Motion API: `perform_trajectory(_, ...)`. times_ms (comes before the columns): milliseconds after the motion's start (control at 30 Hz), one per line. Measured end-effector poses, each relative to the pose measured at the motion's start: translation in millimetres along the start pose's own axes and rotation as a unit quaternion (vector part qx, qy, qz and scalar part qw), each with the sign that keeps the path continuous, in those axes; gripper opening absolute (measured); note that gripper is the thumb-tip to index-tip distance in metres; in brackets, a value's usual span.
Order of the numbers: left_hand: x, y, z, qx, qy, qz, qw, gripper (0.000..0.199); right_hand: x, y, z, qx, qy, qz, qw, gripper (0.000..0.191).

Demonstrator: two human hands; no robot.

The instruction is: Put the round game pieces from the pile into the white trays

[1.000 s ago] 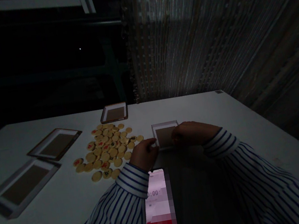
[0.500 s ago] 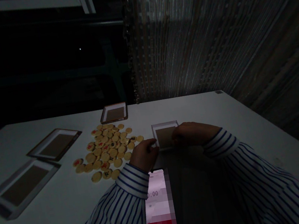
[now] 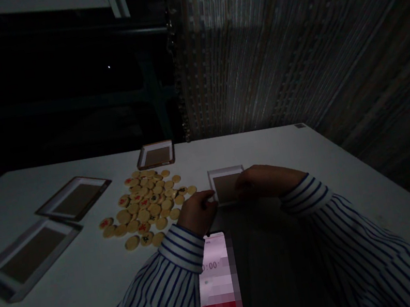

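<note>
A shallow cardboard box [image 3: 226, 172] with pale walls and a brown inner base lies on the table in front of me. At its left wall, my left hand [image 3: 198, 213] is closed, thumb and index finger pinching the edge. My right hand [image 3: 262, 181] covers the box's right wall, its fingers curled down in shadow; what is in them is hidden. Left of my left hand spreads a loose heap of round wooden xiangqi pieces [image 3: 144, 216], some showing red or black characters. A phone [image 3: 217, 285] with a lit screen lies below my left wrist.
Three more shallow trays rest on the white table [image 3: 103, 275]: a grey-white one [image 3: 0, 269] at the left, a brown-edged one [image 3: 78, 216] behind it, and another [image 3: 140, 165] at the back. A bead curtain [image 3: 245, 63] hangs behind. The room is dim.
My right hand's wrist has shifted slightly up and to the right, with its fingers still at the box. My left hand, the box and the pieces stay where they were.
</note>
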State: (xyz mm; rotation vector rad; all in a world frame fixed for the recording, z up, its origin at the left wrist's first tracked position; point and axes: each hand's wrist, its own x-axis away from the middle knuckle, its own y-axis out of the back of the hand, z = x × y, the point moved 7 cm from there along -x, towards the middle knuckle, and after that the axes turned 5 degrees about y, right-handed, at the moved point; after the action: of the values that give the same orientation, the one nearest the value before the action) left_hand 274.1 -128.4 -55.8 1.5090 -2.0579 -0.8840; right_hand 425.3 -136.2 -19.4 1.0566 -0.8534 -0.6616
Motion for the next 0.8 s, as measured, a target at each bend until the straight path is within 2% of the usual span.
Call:
perform_trajectory(167,0,0.0,0,0.003,0.001,-0.002,1.000,0.033,0,3,2,0.013,0.022,-0.019,0.999,0.026)
perform_trajectory(400,0,-0.1,-1,0.004,-0.003,-0.005,1.000,0.032,-3,-2,10,0.023,0.041,0.000,0.999,0.020)
perform_trajectory(800,0,0.3,-1,-0.005,0.010,0.002,1.000,0.032,-4,-5,10,0.027,0.055,0.007,0.998,0.022)
